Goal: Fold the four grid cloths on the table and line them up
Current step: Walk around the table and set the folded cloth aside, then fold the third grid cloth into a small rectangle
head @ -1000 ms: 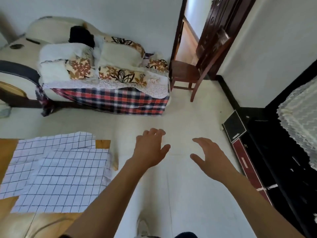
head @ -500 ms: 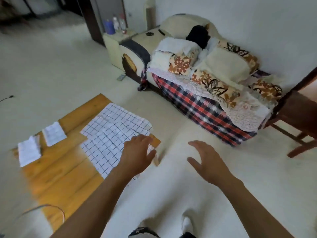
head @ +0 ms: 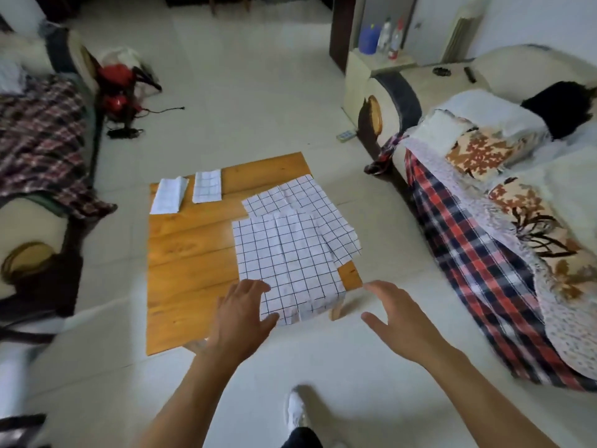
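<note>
Both hands, left [head: 240, 313] and right [head: 399, 321], hover spread and empty near the unfolded white grid-patterned cloth [head: 287, 260] overhanging the orange wooden surface [head: 187, 253].

left hand [head: 240, 313]: palm down, fingers loosely spread, holding nothing | right hand [head: 395, 318]: palm down, fingers spread, thumb out, holding nothing | both forearms bare, stretched forward, hands well apart
</note>
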